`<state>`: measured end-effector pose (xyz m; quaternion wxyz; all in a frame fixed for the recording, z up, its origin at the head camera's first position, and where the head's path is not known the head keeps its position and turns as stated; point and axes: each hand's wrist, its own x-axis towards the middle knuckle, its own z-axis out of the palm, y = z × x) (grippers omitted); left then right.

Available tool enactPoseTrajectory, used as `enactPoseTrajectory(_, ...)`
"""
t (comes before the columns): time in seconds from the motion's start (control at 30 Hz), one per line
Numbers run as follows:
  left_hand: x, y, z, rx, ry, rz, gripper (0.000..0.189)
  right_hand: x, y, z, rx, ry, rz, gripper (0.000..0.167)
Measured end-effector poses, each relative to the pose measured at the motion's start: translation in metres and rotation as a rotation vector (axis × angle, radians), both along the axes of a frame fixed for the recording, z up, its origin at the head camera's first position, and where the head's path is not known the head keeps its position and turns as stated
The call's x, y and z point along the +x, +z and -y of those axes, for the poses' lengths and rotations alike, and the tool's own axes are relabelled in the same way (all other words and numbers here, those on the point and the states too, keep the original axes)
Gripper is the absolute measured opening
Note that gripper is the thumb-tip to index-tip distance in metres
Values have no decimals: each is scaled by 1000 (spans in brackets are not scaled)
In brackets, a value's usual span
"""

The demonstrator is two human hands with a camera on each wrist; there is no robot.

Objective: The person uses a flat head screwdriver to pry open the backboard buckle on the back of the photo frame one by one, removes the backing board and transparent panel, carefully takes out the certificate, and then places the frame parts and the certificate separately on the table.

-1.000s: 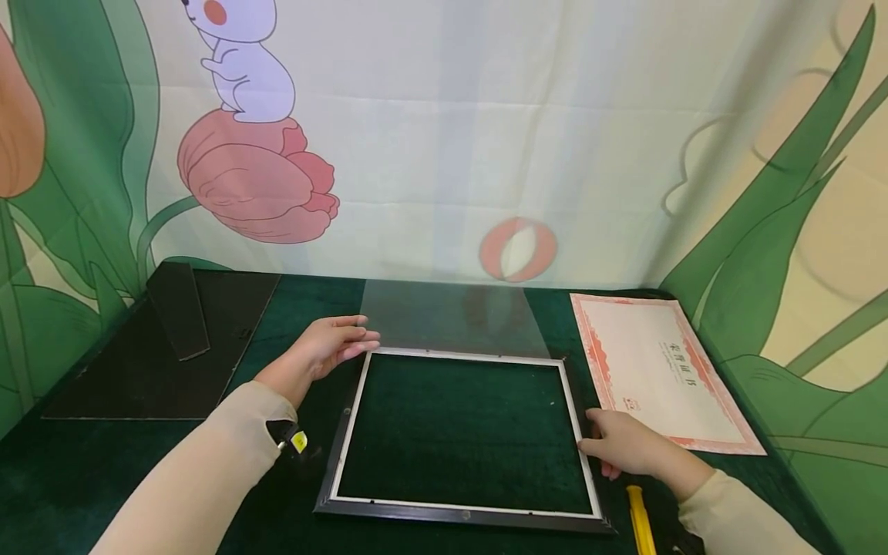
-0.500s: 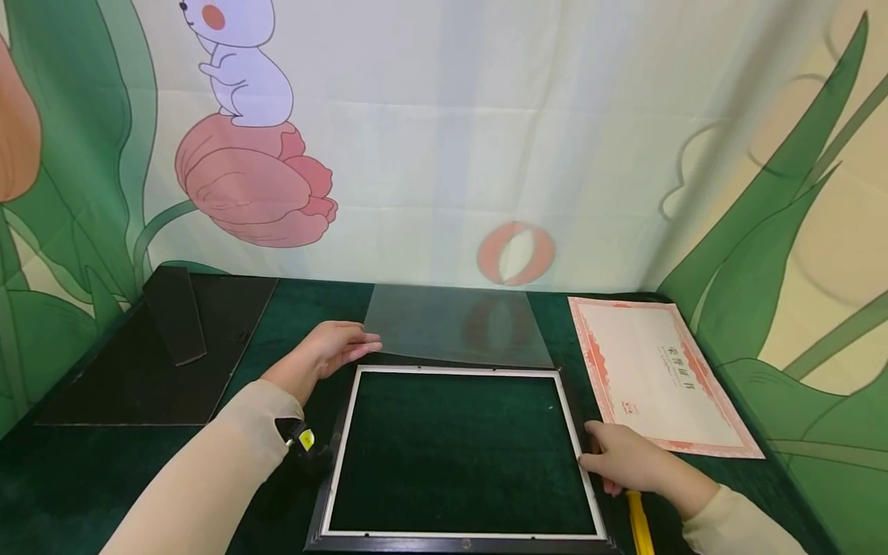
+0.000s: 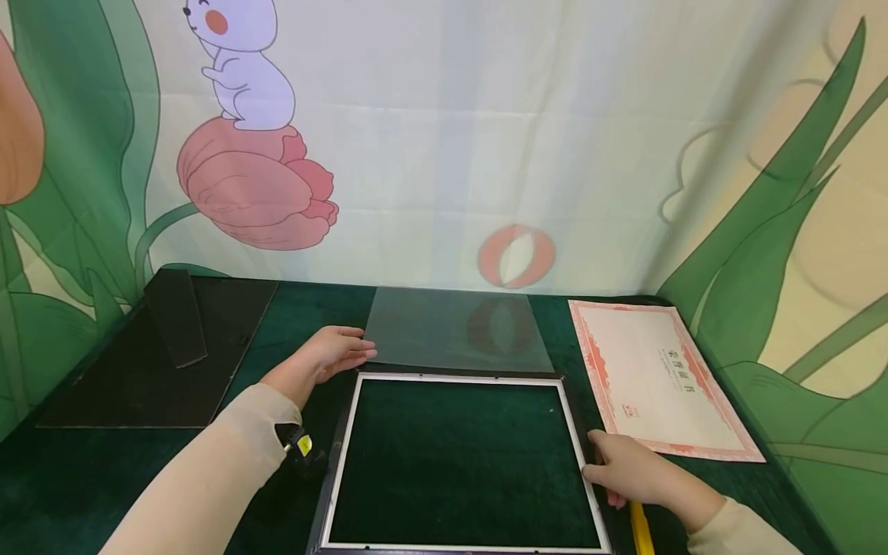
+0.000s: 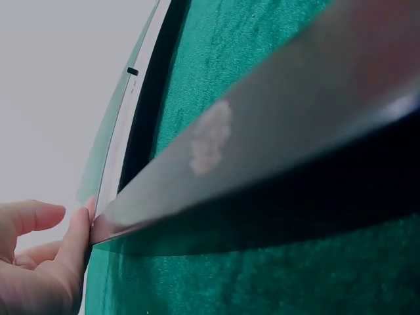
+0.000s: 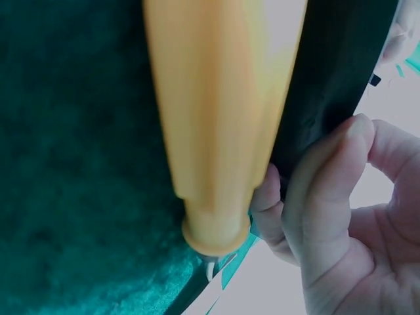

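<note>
A black picture frame (image 3: pixel 340 443) with a white inner lip lies on dark green cloth, nothing filling its opening. My left hand (image 3: pixel 338 353) is at the frame's far left corner; in the left wrist view its fingers (image 4: pixel 75 239) lie extended against that corner, thumb apart. On the right side, my right hand (image 3: pixel 627 466) pinches the frame between thumb and bent fingers, as the right wrist view shows. Beyond the frame lies a clear sheet (image 3: pixel 454 327). A yellow-handled screwdriver (image 5: pixel 213 118) lies beside the right hand, mostly hidden in the head view.
At the left rests a black backing board (image 3: pixel 139 385) with its stand leg (image 3: pixel 176 320). A certificate sheet (image 3: pixel 645 362) with a red border lies at the right. A printed curtain (image 3: pixel 416 154) closes off the back of the table.
The frame has slid towards me, with both hands keeping by it. More of the clear sheet's near edge shows beyond the frame. The board and certificate stay put.
</note>
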<state>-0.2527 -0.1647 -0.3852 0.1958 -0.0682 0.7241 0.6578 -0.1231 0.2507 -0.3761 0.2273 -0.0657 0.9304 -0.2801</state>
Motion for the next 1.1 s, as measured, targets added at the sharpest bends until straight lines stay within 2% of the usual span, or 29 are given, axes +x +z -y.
enactPoseTrajectory(0.2, -1, 1, -1, -46, -49, -69, 47, 2, 0, 0, 10, -28, 24, 51)
enactPoseTrajectory(0.43, -2, -1, 0, -66, -104, -85, 48, 4, -1, -3, 8, -19, 21, 52)
enactPoseTrajectory(1.1, 1, -1, 0, -80, -143, -104, 51, 1, -3, -4, 12, -23, 33, 53)
